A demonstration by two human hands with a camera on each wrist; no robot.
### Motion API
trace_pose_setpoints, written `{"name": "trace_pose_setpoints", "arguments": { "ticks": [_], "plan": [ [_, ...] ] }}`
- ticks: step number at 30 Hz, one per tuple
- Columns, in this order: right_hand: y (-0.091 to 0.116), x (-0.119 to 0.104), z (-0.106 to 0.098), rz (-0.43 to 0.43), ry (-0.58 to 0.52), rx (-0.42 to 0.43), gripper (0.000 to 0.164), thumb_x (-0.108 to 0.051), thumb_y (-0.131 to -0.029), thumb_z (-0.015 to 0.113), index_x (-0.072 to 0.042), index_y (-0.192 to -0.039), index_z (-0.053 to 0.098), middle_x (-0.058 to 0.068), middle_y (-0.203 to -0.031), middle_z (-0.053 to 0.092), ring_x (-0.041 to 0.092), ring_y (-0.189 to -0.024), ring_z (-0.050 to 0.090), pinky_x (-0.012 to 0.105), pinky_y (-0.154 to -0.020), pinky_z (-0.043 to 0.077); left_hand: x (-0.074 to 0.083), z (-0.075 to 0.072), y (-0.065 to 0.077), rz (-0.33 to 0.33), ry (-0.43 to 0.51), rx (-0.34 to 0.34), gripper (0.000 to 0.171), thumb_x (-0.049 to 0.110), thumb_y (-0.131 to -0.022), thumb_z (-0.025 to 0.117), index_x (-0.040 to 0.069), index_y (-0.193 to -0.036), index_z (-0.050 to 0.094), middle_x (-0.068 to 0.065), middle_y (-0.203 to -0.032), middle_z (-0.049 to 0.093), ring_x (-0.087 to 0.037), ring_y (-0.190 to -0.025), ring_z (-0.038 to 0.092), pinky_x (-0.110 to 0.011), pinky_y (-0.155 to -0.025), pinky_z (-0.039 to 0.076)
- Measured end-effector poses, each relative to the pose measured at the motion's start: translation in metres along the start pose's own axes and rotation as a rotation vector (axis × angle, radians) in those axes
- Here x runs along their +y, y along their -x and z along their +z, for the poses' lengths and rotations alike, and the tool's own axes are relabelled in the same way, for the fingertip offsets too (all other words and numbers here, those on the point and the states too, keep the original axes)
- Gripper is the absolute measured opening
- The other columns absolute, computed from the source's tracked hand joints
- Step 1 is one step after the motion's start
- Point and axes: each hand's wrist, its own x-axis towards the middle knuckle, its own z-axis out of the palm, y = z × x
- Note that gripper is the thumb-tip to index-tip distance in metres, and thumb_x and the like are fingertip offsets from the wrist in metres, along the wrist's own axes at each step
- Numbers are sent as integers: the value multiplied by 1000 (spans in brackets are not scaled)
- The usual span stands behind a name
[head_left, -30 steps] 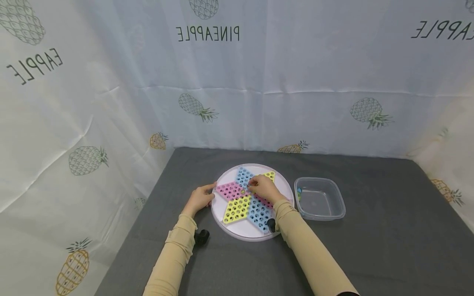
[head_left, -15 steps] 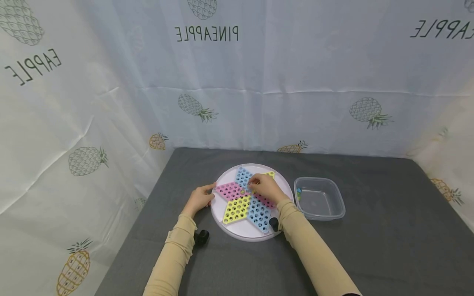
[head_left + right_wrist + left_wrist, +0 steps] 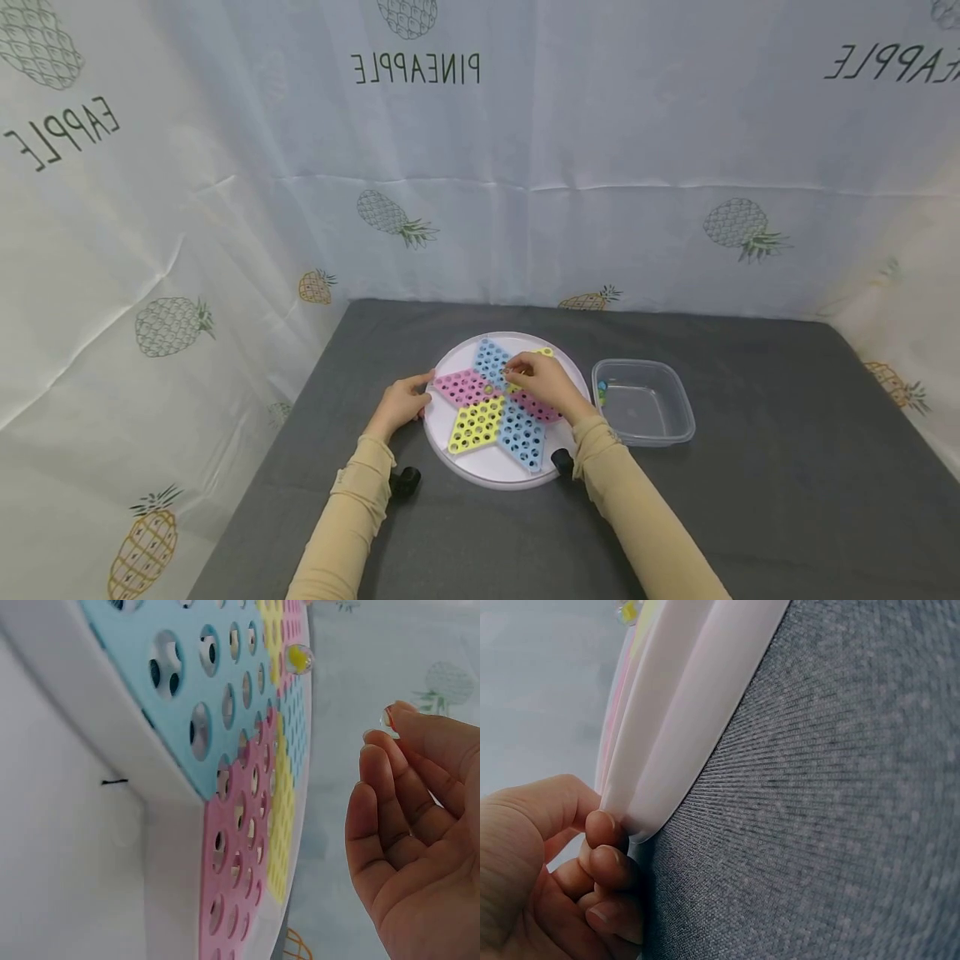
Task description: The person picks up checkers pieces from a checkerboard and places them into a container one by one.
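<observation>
A round white Chinese checkers board (image 3: pixel 480 477) lies on the grey cloth, its star split into blue, pink and yellow parts full of holes. My left hand (image 3: pixel 403 403) grips the board's left rim; the left wrist view has its fingertips (image 3: pixel 615 866) curled against the edge. Over the far middle of the star, my right hand (image 3: pixel 543 379) pinches a clear marble (image 3: pixel 387 718) with an orange streak between thumb and index finger. In the right wrist view that marble is apart from the board. Another marble (image 3: pixel 300 659), clear with yellow inside, sits near the star's centre.
To the right of the board stands a clear plastic container (image 3: pixel 648 439), with a few blue and green marbles (image 3: pixel 602 390) along its left wall. A hanging cloth (image 3: pixel 480 242) with pineapple prints encloses the table's back and sides.
My right hand has shifted slightly to the right and away from the star's centre, uncovering a bit more of the board. My left hand stays on the rim.
</observation>
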Motion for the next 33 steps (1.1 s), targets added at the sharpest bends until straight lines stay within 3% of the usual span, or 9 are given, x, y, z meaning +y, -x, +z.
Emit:
{"name": "trace_pose_setpoints", "arguments": {
  "ticks": [20, 33],
  "plan": [
    [40, 1, -24, -35, -59, 68, 24, -27, -87, 63, -14, -107, 67, 3, -98, 68, 13, -83, 60, 31, -74, 48, 0, 2, 0, 24, -17, 17, 53, 14, -84, 53, 18, -136, 49, 1, -53, 50, -11, -46, 42, -24, -49, 35],
    [64, 12, -39, -46, -85, 142, 25, -26, -87, 64, -13, -109, 66, 4, -97, 69, 14, -81, 59, 30, -73, 47, -2, 2, -3, -13, -20, 0, 52, 15, -85, 54, 22, -137, 49, 0, -55, 50, -12, -48, 43, -26, -51, 37]
  ]
}}
